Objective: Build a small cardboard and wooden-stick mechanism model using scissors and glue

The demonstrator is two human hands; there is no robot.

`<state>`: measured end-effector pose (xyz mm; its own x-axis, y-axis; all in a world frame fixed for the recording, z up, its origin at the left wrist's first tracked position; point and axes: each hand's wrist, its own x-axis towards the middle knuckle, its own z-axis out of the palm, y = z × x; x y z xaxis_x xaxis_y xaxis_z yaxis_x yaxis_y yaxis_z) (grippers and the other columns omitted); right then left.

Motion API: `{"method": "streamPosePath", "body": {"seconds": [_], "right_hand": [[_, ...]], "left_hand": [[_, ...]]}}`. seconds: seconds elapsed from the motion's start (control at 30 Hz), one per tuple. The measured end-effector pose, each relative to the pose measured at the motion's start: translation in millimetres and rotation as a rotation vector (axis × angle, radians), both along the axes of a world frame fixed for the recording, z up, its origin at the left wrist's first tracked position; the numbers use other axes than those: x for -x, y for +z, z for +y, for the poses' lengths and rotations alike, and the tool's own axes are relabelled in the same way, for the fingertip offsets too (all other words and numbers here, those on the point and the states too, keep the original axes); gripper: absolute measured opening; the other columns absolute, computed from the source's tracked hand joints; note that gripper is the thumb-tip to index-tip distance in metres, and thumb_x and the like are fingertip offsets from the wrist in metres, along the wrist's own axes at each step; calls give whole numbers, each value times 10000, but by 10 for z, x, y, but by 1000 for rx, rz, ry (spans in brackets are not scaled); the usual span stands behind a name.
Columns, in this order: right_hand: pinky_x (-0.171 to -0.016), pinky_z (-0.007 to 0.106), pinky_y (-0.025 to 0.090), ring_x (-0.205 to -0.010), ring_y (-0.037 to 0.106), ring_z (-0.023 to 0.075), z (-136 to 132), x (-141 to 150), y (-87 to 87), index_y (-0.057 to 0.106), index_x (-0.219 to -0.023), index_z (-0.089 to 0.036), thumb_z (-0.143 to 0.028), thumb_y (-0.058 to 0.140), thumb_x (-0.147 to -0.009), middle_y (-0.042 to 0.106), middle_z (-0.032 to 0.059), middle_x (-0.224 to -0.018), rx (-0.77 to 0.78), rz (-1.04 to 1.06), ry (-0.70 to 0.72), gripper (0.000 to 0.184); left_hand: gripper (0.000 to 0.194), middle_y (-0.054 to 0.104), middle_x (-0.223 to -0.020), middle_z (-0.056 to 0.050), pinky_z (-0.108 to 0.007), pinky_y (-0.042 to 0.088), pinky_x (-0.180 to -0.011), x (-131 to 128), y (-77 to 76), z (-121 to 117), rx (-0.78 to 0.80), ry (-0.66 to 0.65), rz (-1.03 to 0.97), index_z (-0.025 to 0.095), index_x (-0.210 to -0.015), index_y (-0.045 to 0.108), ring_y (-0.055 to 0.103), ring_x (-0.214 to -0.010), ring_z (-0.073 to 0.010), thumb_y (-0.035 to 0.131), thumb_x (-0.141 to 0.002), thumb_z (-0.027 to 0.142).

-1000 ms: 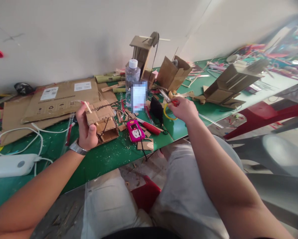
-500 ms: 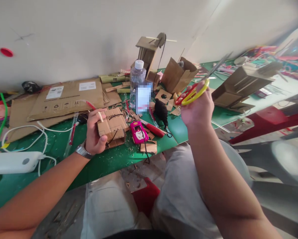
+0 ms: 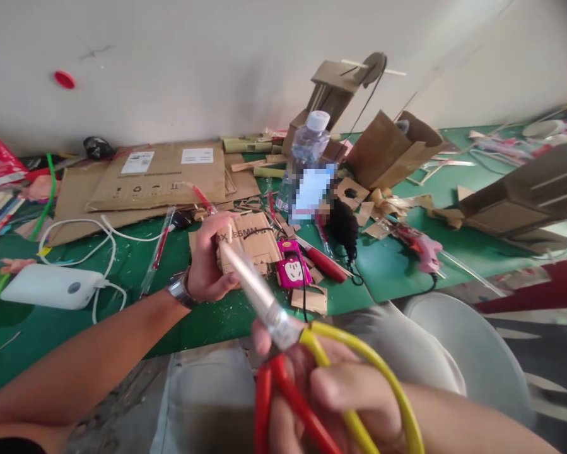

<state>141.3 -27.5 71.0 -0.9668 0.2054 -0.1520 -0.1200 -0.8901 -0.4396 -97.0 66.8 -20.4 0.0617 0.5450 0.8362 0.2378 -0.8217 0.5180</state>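
Note:
My left hand (image 3: 210, 258) grips a small cardboard box (image 3: 257, 233) with printed letters, holding it over the green table. A short pale stick pokes out of the box by my fingers, where the scissor tips overlap it in view. Close to the camera, my right hand (image 3: 354, 391) is wrapped round the handles of a pair of scissors (image 3: 283, 328), one handle red and one yellow. The blades point up and left towards the box; whether they touch the stick I cannot tell. Beside the box lies a magenta power socket (image 3: 292, 263) with a black cord.
A red-handled knife (image 3: 328, 263), a black object (image 3: 344, 227) and cardboard scraps lie right of the box. Behind stand a clear bottle (image 3: 309, 148) and cardboard structures (image 3: 391, 151). A pink glue gun (image 3: 425, 251) rests at right, a white power bank (image 3: 51, 285) at left.
My right hand has brought the scissors from the upper right down and left, so the blades now point at the box. The view has shifted left. My left hand keeps its hold.

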Motion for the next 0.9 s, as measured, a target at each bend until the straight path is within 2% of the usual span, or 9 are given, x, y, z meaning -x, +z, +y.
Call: {"method": "streamPosePath", "body": {"seconds": [0.07,0.13,0.2,0.3,0.37,0.47,0.63,0.73,0.9], "right_hand": [[-393,209,358,-330,435,128,-176,120,-191,668,-1178,-375,-768,752,-731,725,-42,-666,29,69,-192,601],[-466,242,404,-378,499,156,-295,229,-320,695,-1192,-353,-752,751,-743,723,-15,-646,19,51,-234,604],[-557,316,472,-513,637,235,-372,314,-394,717,-1179,-335,-776,734,-724,750,30,-699,41,50,-303,633],[-652,402,519,-701,738,324,-440,382,-470,738,-1084,-338,-925,613,-687,783,70,-798,88,90,-417,720],[-700,397,514,-705,735,294,-455,381,-501,730,-1073,-342,-952,594,-690,786,56,-817,97,83,-396,733],[-826,387,505,-773,746,248,-430,345,-459,693,-1161,-297,-934,611,-736,796,70,-895,95,49,-246,771],[-957,482,509,-1054,757,321,-365,368,-219,616,-1244,-298,-944,597,-743,789,97,-1014,79,113,-234,818],[-955,481,518,-1103,751,332,-375,402,-186,601,-1258,-284,-952,578,-752,778,109,-1057,90,120,-239,838],[-853,427,530,-1025,760,338,-460,416,-357,610,-1224,-219,-1041,517,-689,761,141,-1008,82,53,-208,985]], "left_hand": [[907,546,-1478,-160,-643,501,-1124,-4,-48,-5,48,-14,-36,296,-1600,404,592,-1350,-388,760,-862,687],[901,543,-1471,-155,-645,499,-1126,-13,-51,-11,57,-5,-41,309,-1596,411,590,-1345,-386,744,-858,704],[847,545,-1445,-142,-656,496,-1125,-28,-11,-17,41,10,-21,325,-1574,440,588,-1340,-382,715,-871,706],[775,560,-1408,-135,-662,515,-1093,-48,67,-23,21,27,-6,328,-1544,482,596,-1322,-377,693,-889,686],[749,581,-1397,-142,-648,530,-1073,-54,92,-28,3,39,2,312,-1526,510,615,-1297,-370,690,-894,671],[756,605,-1408,-155,-631,544,-1053,-53,75,-41,0,35,-5,296,-1526,516,631,-1291,-375,718,-885,643],[805,610,-1452,-142,-622,557,-1047,-67,-10,-80,31,-23,-43,323,-1540,505,634,-1301,-375,792,-844,608],[864,627,-1436,-137,-628,577,-1036,-101,-45,-102,48,-66,-85,337,-1553,497,645,-1296,-382,833,-807,618],[1040,616,-1409,-134,-594,625,-979,-183,-12,-167,97,-112,-124,351,-1575,482,686,-1227,-376,935,-675,610]]}}
